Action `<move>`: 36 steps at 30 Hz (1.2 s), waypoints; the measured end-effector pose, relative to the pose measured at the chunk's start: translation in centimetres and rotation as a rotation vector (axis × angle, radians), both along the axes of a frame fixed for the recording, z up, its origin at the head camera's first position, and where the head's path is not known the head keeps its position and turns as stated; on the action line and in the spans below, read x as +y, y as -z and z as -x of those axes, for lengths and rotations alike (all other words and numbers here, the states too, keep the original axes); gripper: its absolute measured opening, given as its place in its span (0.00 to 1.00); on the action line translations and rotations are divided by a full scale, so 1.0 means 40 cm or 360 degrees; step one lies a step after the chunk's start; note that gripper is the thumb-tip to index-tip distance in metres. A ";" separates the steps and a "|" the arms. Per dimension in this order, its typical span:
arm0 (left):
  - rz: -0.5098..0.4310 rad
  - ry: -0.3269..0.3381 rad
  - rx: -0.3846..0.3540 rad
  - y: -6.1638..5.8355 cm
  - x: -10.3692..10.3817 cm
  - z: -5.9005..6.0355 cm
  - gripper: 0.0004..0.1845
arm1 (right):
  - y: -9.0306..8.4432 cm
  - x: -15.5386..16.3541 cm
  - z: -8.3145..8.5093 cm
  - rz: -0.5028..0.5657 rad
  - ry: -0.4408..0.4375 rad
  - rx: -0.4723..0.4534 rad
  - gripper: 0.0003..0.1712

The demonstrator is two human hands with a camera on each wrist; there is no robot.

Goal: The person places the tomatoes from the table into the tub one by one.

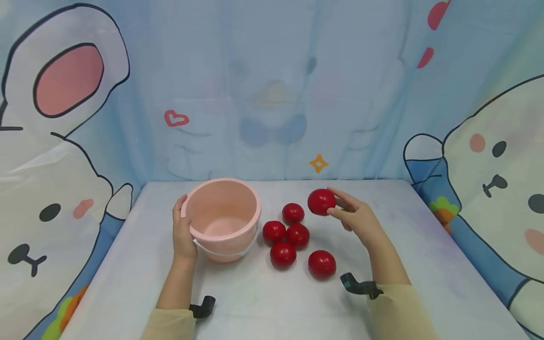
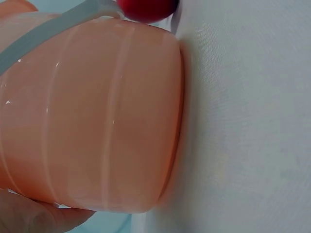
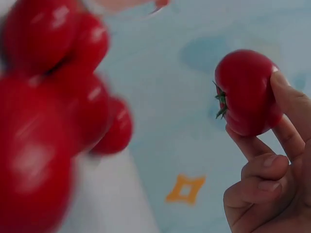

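Pale worktop: left hand gripped pink bucket; right hand pinched tomato. Best carried level over the rim.

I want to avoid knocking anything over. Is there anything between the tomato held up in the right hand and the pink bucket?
Four tomatoes lie on the table between the raised tomato and the bucket, but below it. The right hand holds its tomato above them, so nothing visible blocks the way through the air.
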State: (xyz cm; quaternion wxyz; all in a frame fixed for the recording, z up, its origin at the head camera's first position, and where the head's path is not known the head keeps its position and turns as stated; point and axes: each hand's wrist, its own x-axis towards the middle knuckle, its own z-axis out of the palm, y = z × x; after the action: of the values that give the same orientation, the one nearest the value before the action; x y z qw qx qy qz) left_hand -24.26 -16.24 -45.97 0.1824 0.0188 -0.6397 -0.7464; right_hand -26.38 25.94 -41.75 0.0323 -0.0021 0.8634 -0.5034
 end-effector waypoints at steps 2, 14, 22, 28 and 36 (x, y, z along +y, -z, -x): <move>0.0019 -0.0006 -0.0009 0.000 -0.001 -0.001 0.32 | -0.057 -0.041 0.036 0.0004 -0.0099 0.0039 0.39; 0.0030 -0.0005 -0.0040 0.010 0.003 0.006 0.30 | -0.259 -0.383 0.209 -0.0059 -0.0746 0.0027 0.33; 0.0110 0.0037 -0.0129 0.001 0.005 0.002 0.28 | -0.248 -0.591 0.246 -0.0342 -0.1173 -0.0188 0.26; 0.0130 0.0050 -0.0101 -0.005 0.025 0.003 0.30 | -0.212 -0.642 0.241 -0.0508 -0.1252 -0.0333 0.26; 0.0137 0.0035 -0.0120 -0.005 0.033 0.000 0.31 | -0.163 -0.674 0.244 -0.0598 -0.1343 -0.0466 0.21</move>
State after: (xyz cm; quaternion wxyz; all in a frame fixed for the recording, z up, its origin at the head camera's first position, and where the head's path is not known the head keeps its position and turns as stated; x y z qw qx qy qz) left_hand -24.28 -14.93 -45.77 0.1506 0.0321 -0.6778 -0.7189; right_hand -36.14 -1.03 -35.22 0.3548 -0.2753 0.8496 -0.2766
